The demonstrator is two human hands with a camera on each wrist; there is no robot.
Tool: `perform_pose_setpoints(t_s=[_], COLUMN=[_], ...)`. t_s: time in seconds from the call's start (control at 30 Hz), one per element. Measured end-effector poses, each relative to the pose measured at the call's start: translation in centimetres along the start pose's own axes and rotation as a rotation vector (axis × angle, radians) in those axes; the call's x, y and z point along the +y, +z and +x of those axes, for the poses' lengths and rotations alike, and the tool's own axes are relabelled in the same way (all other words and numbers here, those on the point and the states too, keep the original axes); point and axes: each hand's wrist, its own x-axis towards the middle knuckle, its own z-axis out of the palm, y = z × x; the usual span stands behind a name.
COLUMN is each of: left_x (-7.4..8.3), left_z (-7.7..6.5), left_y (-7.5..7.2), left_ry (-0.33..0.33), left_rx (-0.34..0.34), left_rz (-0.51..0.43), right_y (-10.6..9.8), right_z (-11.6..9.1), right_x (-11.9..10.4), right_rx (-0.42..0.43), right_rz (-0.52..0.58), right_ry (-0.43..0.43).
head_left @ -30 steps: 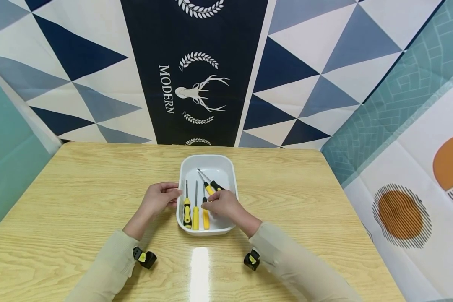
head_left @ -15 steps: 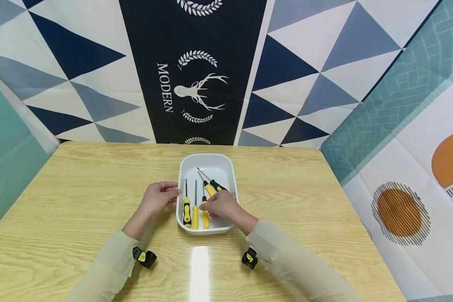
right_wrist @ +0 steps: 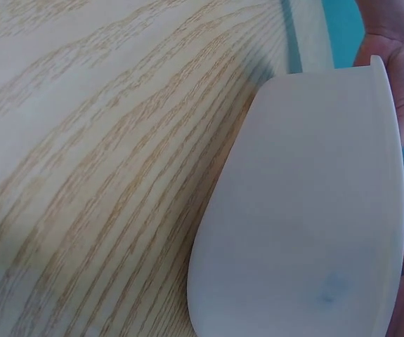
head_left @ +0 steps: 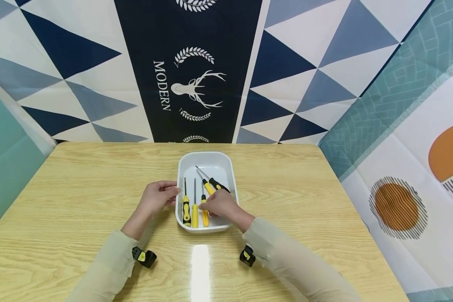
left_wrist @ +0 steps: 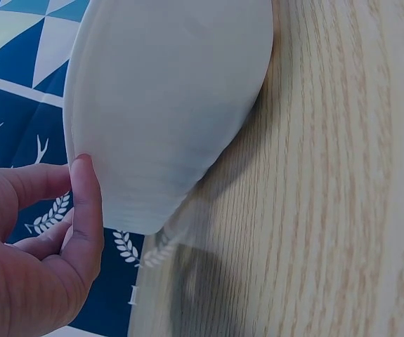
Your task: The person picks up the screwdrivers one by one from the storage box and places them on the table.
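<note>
In the head view a white tray (head_left: pixel 226 167) stands on the wooden table. My left hand (head_left: pixel 156 199) pinches its left rim; in the left wrist view the thumb (left_wrist: pixel 86 203) lies against the outer wall. Over the tray's right side reaches my right hand (head_left: pixel 224 205), its fingertips pinching a screwdriver (head_left: pixel 205 220) with a yellow and black handle. Left of that lie a yellow-handled screwdriver (head_left: pixel 194 214) and a black-and-yellow one (head_left: pixel 186 214), side by side. Two more, one yellow-handled (head_left: pixel 207 186) and one black-handled (head_left: pixel 216 183), lie slanted behind the right hand, which partly hides them.
The wooden table (head_left: pixel 98 180) extends around the tray. A patterned cloth wall (head_left: pixel 196 84) rises behind its far edge, with more hangings left and right. Each wrist carries a small black camera, one at the left wrist (head_left: pixel 148 259) and one at the right wrist (head_left: pixel 247 256).
My right wrist has shifted slightly left while its fingers stay at the same screwdriver. The left hand keeps its hold on the rim. The head view has tilted a little.
</note>
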Motion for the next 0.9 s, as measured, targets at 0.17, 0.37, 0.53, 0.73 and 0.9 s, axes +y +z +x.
perform_pose_setpoints(t_s=[0.17,0.37,0.53,0.73,0.9], left_x=[0.4,0.8,0.5,0.0,0.1], left_z=[0.1,0.1,0.0,-0.3,-0.4], left_y=[0.0,-0.2,-0.2,0.0,-0.2], left_ry=[0.004,0.008,-0.018,-0.026,0.001], left_rx=[-0.004,-0.021,-0.013,-0.006,0.005], left_rz=[0.002,-0.003,-0.002,-0.014,-0.02], right_y=[0.0,0.2,0.6,1.3,1.6], right_z=[0.2,0.3,0.3,0.1,0.1], right_x=[-0.3,-0.5,-0.3,0.2,-0.3], right_rx=[0.016,0.051,0.068,0.09,0.119], right_rz=[-0.004,-0.016,0.002,0.009,0.003], right_ry=[0.018,-0.006,-0.025,-0.056,-0.074])
